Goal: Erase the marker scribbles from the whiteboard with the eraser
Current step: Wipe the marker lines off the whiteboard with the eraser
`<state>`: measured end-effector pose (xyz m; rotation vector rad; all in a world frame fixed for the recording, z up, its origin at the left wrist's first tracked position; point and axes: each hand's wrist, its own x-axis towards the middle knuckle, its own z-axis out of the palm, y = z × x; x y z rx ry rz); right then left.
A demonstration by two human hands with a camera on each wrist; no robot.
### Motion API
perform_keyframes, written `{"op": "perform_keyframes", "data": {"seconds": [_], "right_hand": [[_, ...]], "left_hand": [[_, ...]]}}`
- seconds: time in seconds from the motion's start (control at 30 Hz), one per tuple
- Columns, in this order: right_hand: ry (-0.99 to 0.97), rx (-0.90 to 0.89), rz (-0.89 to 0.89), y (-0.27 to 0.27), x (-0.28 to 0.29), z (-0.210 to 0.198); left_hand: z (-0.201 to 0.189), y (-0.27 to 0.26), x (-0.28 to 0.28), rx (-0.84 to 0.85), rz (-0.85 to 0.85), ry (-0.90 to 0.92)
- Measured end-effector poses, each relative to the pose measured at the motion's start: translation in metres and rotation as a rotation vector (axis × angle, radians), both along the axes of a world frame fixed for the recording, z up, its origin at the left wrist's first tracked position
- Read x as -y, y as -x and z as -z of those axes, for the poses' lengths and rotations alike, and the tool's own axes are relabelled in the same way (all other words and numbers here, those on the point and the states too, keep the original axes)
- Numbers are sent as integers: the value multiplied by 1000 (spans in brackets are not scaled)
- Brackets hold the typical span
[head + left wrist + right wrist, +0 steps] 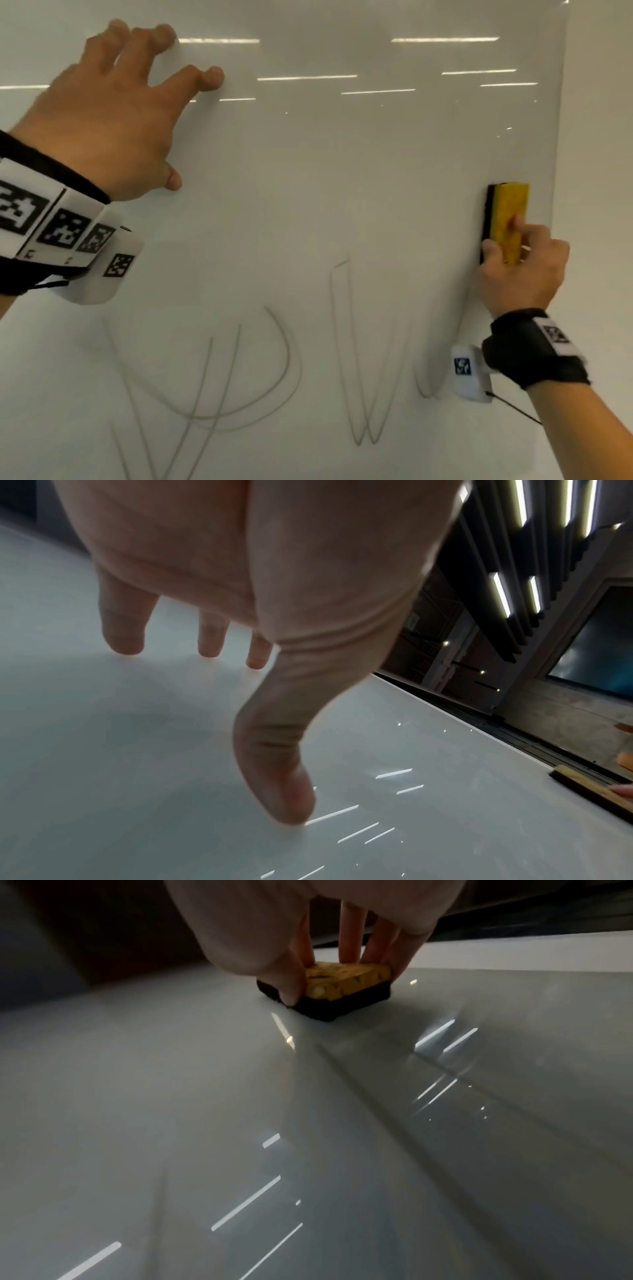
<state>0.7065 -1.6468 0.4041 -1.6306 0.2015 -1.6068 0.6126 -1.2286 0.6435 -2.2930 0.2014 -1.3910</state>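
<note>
A glossy whiteboard [342,171] fills the head view. Faint grey marker scribbles [246,383] cross its lower half: loops on the left, a W-shape [366,377] at centre right. My right hand [520,263] grips a yellow eraser with a black felt base [507,222], felt flat on the board near its right edge, above the scribbles. The right wrist view shows thumb and fingers pinching the eraser [342,988] from both sides. My left hand [113,113] spreads its fingertips [123,639] against the upper left board, holding nothing.
The board's right edge [558,137] lies just right of the eraser, with pale wall beyond. Ceiling lights reflect as bright streaks [308,78] across the upper board. The left wrist view shows the eraser [589,791] at far right and dark ceiling slats [514,561].
</note>
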Motion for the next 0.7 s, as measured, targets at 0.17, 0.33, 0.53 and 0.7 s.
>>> {"op": "perform_keyframes", "data": {"seconds": [0.17,0.33,0.53,0.7], "right_hand": [[174,35,-14,19,-59,29],[561,53,-120,39,-104,72],[26,-32,-3,9,-19,14],[328,-23,-98,45,-115,106]], "left_hand": [[2,11,11,-42,-10,61],[3,17,14,-79,-23,79],[3,17,7,-90,1,50],[0,4,1,-33,20,13]]}}
